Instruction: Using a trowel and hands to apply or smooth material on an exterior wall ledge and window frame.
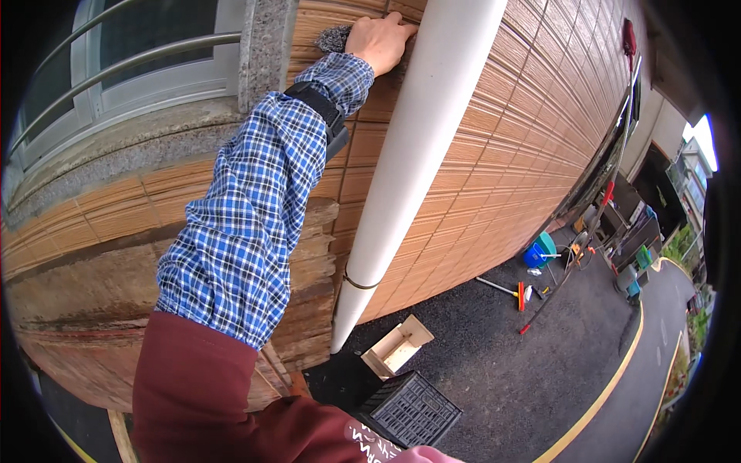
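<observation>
My left hand is raised against the tan ribbed wall tiles, just left of a thick white downpipe. Its fingers are bent and press toward the narrow strip of wall beside the pipe. A grey, fuzzy scouring pad sticks out from under the hand on its left side; the rest of the pad is covered by the hand. A blue checked sleeve cover with a black strap covers the forearm, over a maroon sleeve. My right hand cannot be made out.
Left are a window with metal rails, a stone sill and weathered boards. Below lie a wooden box and black crate. Farther right are an orange-headed squeegee, a blue bucket and a long red-ended pole.
</observation>
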The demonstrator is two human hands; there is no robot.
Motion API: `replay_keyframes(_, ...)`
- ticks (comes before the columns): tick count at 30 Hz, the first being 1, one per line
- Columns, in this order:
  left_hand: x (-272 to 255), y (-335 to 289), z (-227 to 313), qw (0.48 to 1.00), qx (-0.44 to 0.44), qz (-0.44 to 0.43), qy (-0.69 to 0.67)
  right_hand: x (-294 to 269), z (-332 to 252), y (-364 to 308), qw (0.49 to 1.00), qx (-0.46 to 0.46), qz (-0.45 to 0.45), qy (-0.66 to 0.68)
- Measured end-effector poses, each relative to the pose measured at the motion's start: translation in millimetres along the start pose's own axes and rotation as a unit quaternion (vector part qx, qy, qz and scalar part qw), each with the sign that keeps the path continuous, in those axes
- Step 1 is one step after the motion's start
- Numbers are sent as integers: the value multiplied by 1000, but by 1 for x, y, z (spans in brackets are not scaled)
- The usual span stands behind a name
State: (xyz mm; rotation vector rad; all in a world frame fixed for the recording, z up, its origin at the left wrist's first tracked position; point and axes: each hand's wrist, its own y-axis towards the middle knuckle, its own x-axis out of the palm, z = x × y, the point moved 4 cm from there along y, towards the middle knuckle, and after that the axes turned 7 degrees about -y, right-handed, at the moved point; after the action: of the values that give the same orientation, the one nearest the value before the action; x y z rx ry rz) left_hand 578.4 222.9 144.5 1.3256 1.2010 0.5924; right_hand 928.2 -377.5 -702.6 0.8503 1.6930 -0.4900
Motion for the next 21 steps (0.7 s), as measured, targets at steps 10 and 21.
replay_keyframes(10,-9,-2,-5,986,44,114,-118,9,12,-17,998,-48,8,-37)
replay_keyframes(21,-20,-9,-8,984,7,124,-128,24,35,-39,991,-103,19,-78)
